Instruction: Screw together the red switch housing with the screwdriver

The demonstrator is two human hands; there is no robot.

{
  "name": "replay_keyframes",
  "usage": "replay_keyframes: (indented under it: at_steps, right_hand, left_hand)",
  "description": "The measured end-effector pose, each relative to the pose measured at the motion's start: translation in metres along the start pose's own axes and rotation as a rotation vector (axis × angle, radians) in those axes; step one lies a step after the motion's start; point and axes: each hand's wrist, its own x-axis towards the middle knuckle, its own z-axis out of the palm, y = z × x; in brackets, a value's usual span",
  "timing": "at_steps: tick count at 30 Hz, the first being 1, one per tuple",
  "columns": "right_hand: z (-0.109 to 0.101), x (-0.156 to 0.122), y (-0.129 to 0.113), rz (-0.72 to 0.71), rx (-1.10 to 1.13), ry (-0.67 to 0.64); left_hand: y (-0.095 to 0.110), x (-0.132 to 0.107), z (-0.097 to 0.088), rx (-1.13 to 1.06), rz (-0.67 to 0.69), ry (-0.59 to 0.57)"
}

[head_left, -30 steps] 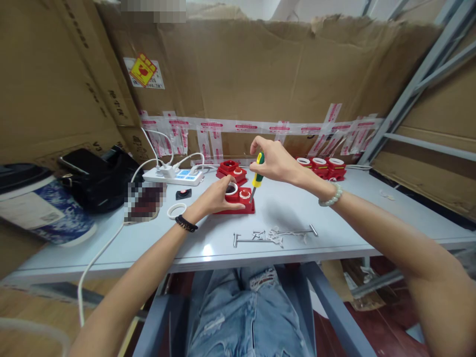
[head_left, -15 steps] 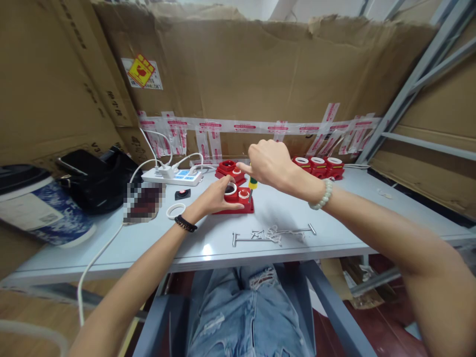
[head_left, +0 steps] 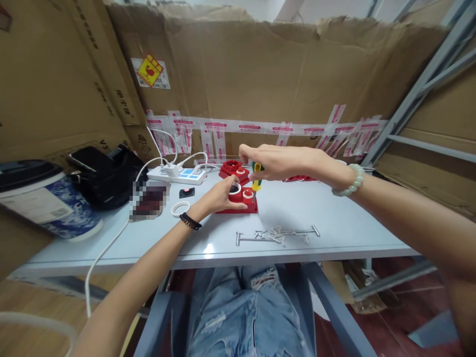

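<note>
Screwdriver stands near-upright, tip down on the red fixture mid-surface. Right hand fingers clamped round its handle. Left hand fingers closed on the fixture's 9 o'clock edge. White ring at 9 o'clock, metal rods at 5, power strip at 10.

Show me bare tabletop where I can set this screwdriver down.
Widest bare patch: the table right of the red base, beyond the metal rods. A second lies along the front edge, between white cable and rods. Crowded: back left, around the power strip, black bag and white ring.
</note>
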Motion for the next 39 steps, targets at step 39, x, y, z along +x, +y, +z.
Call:
replay_keyframes:
  at_steps: [39]
  right_hand:
    - [0.000,-0.007,0.005,0.008,-0.058,0.033]
  left_hand:
    - [0.003,-0.001,-0.004,0.017,-0.014,-0.012]
